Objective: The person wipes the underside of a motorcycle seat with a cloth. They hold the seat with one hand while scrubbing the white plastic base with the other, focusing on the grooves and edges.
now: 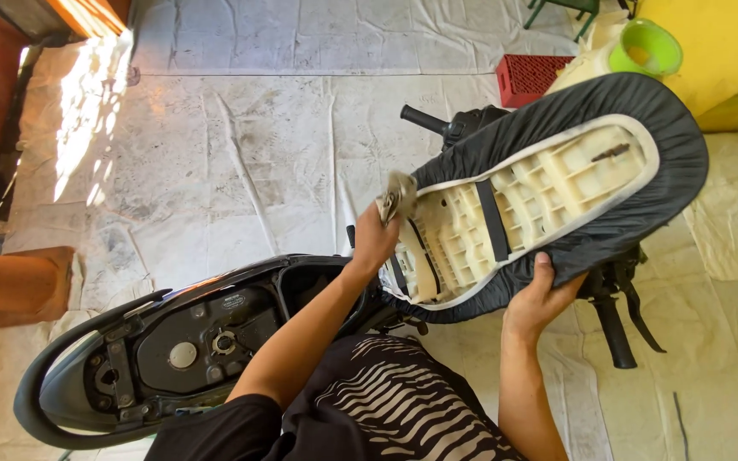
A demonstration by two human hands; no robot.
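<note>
Red crate point(530, 77), green bowl point(647, 47), white floor sheet point(241, 145)

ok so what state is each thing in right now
black scooter seat with cream plastic underside: flipped up, underside showing
scooter underseat compartment: open
left hand: gripping a crumpled grey rag at the seat edge
right hand: holding the seat's rim
green plastic bowl: upright

Raised seat point(557, 183) hides most of the handlebar point(612, 320) & scooter front; green basin point(647, 47) cut by top edge.

Upturned black scooter seat point(574, 162), cream ribbed underside showing, tilted above the scooter; crumpled grey rag point(396, 196) at its edge.
</note>
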